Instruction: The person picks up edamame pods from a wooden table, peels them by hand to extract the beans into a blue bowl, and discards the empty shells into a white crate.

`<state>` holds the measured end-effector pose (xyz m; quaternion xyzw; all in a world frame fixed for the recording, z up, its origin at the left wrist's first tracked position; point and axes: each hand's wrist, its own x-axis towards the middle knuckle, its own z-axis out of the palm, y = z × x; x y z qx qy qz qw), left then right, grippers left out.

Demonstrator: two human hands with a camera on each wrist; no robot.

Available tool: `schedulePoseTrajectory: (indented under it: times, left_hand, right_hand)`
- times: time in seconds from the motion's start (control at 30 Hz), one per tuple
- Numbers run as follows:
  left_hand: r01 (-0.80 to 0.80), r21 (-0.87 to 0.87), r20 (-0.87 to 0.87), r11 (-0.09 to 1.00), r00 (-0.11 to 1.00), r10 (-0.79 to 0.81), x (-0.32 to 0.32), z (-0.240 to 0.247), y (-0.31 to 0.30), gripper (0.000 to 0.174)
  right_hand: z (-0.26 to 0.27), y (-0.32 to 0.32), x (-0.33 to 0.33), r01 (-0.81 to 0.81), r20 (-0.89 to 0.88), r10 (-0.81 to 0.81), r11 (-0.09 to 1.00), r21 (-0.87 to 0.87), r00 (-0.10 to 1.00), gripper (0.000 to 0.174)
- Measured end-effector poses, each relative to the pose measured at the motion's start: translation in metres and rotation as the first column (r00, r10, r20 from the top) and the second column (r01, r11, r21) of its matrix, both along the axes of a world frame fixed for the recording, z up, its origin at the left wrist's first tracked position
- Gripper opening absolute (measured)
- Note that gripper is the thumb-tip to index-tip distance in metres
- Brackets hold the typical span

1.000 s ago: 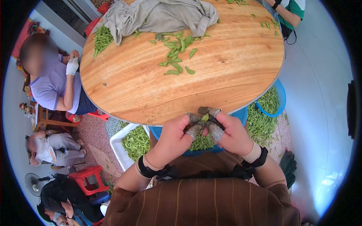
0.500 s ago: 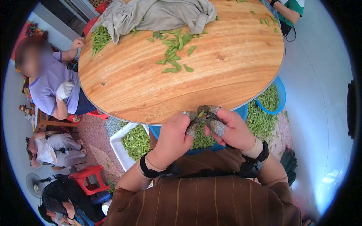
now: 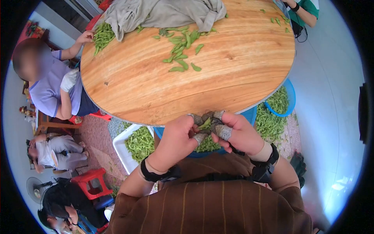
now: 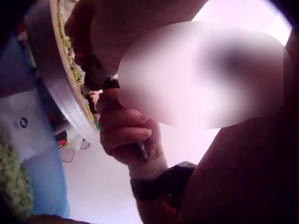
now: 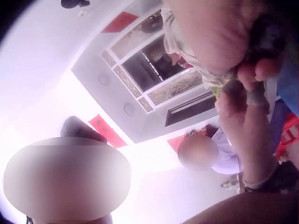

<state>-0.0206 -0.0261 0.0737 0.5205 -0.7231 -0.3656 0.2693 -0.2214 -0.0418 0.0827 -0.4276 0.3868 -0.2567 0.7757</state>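
Note:
In the head view, both hands meet in front of the wearer's body at the table's near edge, with grey covers on the thumbs and fingertips. A green soybean pod (image 3: 204, 125) lies at a slant between the fingertips. My left hand (image 3: 178, 134) pinches it between thumb and fingers. From the other side, my right hand (image 3: 242, 133) grips its far end, with the fingers partly hiding it. Below the hands, shelled green beans (image 3: 207, 146) fill a blue basin (image 3: 249, 116). The wrist views are dim, and the pod is mostly hidden there.
Loose pods (image 3: 180, 50) and a grey cloth (image 3: 163, 15) lie on the round wooden table (image 3: 233, 78). On the floor are a white tray (image 3: 121, 145) of green produce and a blue-rimmed basket (image 3: 292, 97) of pods. A person (image 3: 54, 85) sits at the left.
The hands stay together, while the fingers shift around the pod and more of it shows now. At the left, the seated person's bare hand has reached to the pods at the table's edge.

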Motion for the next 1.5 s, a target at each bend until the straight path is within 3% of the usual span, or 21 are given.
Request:
schedulePoseTrajectory:
  times: [0.03, 0.1, 0.2, 0.33, 0.37, 0.4, 0.43, 0.47, 0.5, 0.63, 0.7, 0.73, 0.77, 0.8, 0.83, 0.9, 1.1, 1.23, 1.43, 1.47, 1.5]
  left_hand:
    - [-0.001, 0.0, 0.001, 1.0, 1.0, 0.001, 0.0, 0.001, 0.001, 0.017]
    - [0.11, -0.413, 0.334, 0.904, 0.942, 0.038, -0.003, 0.005, 0.003, 0.014]
    - [0.126, -0.552, 0.33, 0.824, 0.941, 0.077, -0.006, 0.001, 0.004, 0.013]
    - [0.064, -0.452, 0.135, 0.89, 0.991, -0.002, -0.008, -0.002, 0.003, 0.006]
    - [-0.046, -0.022, -0.18, 0.999, 0.983, 0.042, -0.009, 0.001, 0.005, 0.005]
    - [-0.015, 0.424, -0.426, 0.905, 0.879, 0.214, -0.009, 0.005, 0.006, 0.011]
    - [-0.015, 0.426, -0.424, 0.905, 0.88, 0.214, -0.005, 0.009, 0.005, 0.011]
    - [0.224, 0.622, -0.649, 0.751, 0.683, 0.334, 0.0, 0.013, 0.001, 0.015]
    - [0.501, 0.667, -0.745, 0.552, 0.43, 0.51, 0.003, 0.016, -0.001, 0.018]
    - [0.542, 0.637, -0.768, 0.547, 0.507, 0.391, -0.001, 0.015, 0.005, 0.015]
    - [0.276, 0.583, -0.541, 0.764, 0.834, 0.112, -0.003, 0.002, 0.004, 0.014]
    - [0.276, 0.585, -0.541, 0.763, 0.833, 0.114, -0.004, -0.001, 0.005, 0.014]
    - [0.255, 0.516, -0.47, 0.818, 0.883, 0.021, -0.006, -0.004, 0.006, 0.013]
    - [0.244, 0.439, -0.384, 0.865, 0.921, -0.065, -0.007, -0.006, 0.007, 0.013]
    - [0.245, 0.442, -0.384, 0.863, 0.921, -0.065, -0.009, -0.006, 0.007, 0.013]
    - [0.257, 0.178, -0.211, 0.95, 0.953, -0.219, -0.011, -0.006, 0.006, 0.015]
    - [0.114, 0.152, -0.087, 0.982, 0.991, -0.102, -0.003, -0.012, 0.011, 0.016]
    - [0.054, 0.087, -0.031, 0.995, 0.998, -0.052, -0.004, -0.014, 0.015, 0.015]
    - [0.056, 0.026, -0.011, 0.998, 0.998, -0.056, -0.009, -0.008, 0.019, 0.02]
    - [0.095, 0.036, -0.098, 0.995, 0.991, -0.091, -0.007, -0.01, 0.019, 0.019]
    - [0.132, 0.039, -0.184, 0.991, 0.975, -0.122, -0.005, -0.012, 0.019, 0.019]
  right_hand:
    - [0.0, 0.0, 0.001, -0.001, 0.001, 0.001, 1.0, 0.0, 1.0, 0.01]
    - [0.002, 0.001, 0.003, 0.019, 0.013, -0.019, 0.999, -0.03, 1.0, 0.008]
    - [0.005, 0.001, 0.002, 0.022, -0.031, -0.024, 0.998, -0.065, 0.999, 0.009]
    - [0.005, 0.004, 0.0, 0.024, -0.004, -0.024, 0.997, -0.08, 1.0, 0.01]
    - [0.004, 0.004, -0.001, 0.014, -0.021, -0.016, 0.994, -0.105, 1.0, 0.012]
    - [0.004, 0.004, -0.002, 0.003, -0.039, -0.008, 0.991, -0.131, 0.999, 0.013]
    - [0.003, 0.004, -0.006, 0.004, -0.038, -0.009, 0.992, -0.129, 0.999, 0.013]
    - [0.002, 0.004, -0.011, -0.037, 0.054, 0.041, 0.996, -0.08, 0.998, 0.014]
    - [0.002, 0.003, -0.016, -0.082, 0.148, 0.087, 0.996, -0.034, 0.985, 0.015]
    - [0.004, 0.0, -0.027, -0.169, 0.249, 0.12, 0.968, 0.186, 0.961, 0.018]
    - [-0.008, 0.0, -0.027, -0.077, 0.047, 0.081, 0.993, -0.087, 0.996, 0.022]
    - [-0.014, 0.002, -0.024, -0.078, 0.046, 0.082, 0.993, -0.085, 0.996, 0.022]
    - [-0.021, 0.005, -0.018, 0.006, -0.101, -0.052, 0.913, -0.409, 0.994, 0.022]
    - [-0.024, 0.007, -0.013, 0.03, -0.192, -0.224, 0.72, -0.693, 0.955, 0.022]
    - [-0.021, 0.007, -0.01, 0.031, -0.193, -0.225, 0.723, -0.691, 0.955, 0.022]
    - [-0.013, 0.005, -0.007, -0.269, -0.482, -0.295, 0.545, -0.794, 0.825, 0.022]
    - [-0.016, 0.012, -0.01, -0.444, -0.62, -0.331, 0.471, -0.762, 0.712, 0.02]
    - [-0.004, 0.022, -0.011, -0.5, -0.704, -0.338, 0.518, -0.694, 0.625, 0.02]
    - [-0.015, 0.016, -0.011, -0.357, -0.54, -0.309, 0.488, -0.797, 0.783, 0.015]
    - [-0.008, 0.015, -0.011, -0.248, -0.514, -0.134, 0.756, -0.606, 0.847, 0.016]
    - [-0.003, 0.013, -0.011, -0.17, -0.422, 0.02, 0.932, -0.322, 0.907, 0.017]
